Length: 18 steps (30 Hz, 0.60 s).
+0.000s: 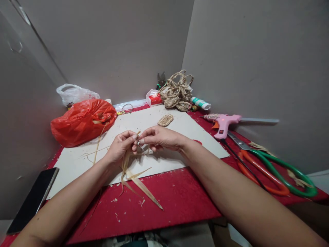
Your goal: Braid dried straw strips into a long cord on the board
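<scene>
My left hand point(120, 145) is closed in a pinch on several dried husk-like strips point(144, 190), whose pale tan ends hang over the front edge of the white board. My right hand point(160, 137) meets it fingertip to fingertip and pinches at the top of the same strips. Below the fingers, thin white thread point(141, 148) shows, partly hidden by the hands. Just beyond my right hand lies a small oval woven piece point(165, 120) on the board.
Under the hands is a white board point(138, 120) on a red-covered table point(174, 202). A red plastic bag point(82, 120) and phone point(33, 199) lie left. Woven loops point(177, 91) are piled behind. At right are a pink glue gun point(224, 123) and large scissors point(267, 168).
</scene>
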Motion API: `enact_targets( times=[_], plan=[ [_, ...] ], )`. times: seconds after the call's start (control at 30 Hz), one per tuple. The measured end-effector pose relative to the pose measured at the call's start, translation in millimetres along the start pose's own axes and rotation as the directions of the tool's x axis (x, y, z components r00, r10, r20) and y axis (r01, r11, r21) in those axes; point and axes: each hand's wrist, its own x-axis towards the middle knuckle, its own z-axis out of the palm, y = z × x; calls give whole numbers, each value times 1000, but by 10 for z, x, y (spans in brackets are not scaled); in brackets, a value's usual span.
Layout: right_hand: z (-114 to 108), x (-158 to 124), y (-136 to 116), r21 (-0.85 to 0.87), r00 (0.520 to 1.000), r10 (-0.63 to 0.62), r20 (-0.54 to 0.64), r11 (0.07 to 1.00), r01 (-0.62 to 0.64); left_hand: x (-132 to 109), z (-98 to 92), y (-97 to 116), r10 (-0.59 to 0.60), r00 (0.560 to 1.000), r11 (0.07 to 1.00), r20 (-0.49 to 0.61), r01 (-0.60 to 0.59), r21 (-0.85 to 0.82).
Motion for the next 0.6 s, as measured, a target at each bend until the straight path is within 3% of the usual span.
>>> enact_targets(
  times=[0.27, 0.6],
  plan=[
    [-64, 38, 94, 25, 999, -32, 10, 999, 31, -2, 19, 14, -16, 1000, 1000, -25, 16, -9],
    [-113, 3, 36, -17, 998, -1, 60, 1000, 2, 8, 6, 30, -7, 996, 1000, -88, 5, -27]
  ],
)
